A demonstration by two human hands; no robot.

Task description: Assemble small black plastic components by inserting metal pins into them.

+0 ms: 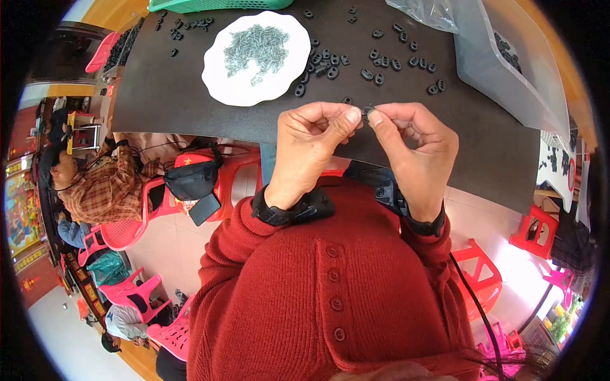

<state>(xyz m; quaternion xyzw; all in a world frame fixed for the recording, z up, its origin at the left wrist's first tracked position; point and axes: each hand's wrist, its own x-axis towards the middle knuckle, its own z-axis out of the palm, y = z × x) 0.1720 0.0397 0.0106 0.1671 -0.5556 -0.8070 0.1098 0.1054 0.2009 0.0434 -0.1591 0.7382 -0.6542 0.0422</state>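
Black pieces (333,73) across dark tabletop (171,95); pink chairs (117,294) around.

Dark brown table (184,111), flat and smooth, is under fingers (343,124) and spreads to left, to right and ahead of them. White plate (232,94) with wavy rim lies ahead-left of fingers. Small black pieces (332,73) with holes lie scattered ahead of fingers, some in cluster beside plate; one is just beyond fingertips. More dark pieces (202,24) lie farther, beyond plate to left. Green basket (219,5) stands far ahead-left. Clear plastic bin (483,73) stands to right of fingers.
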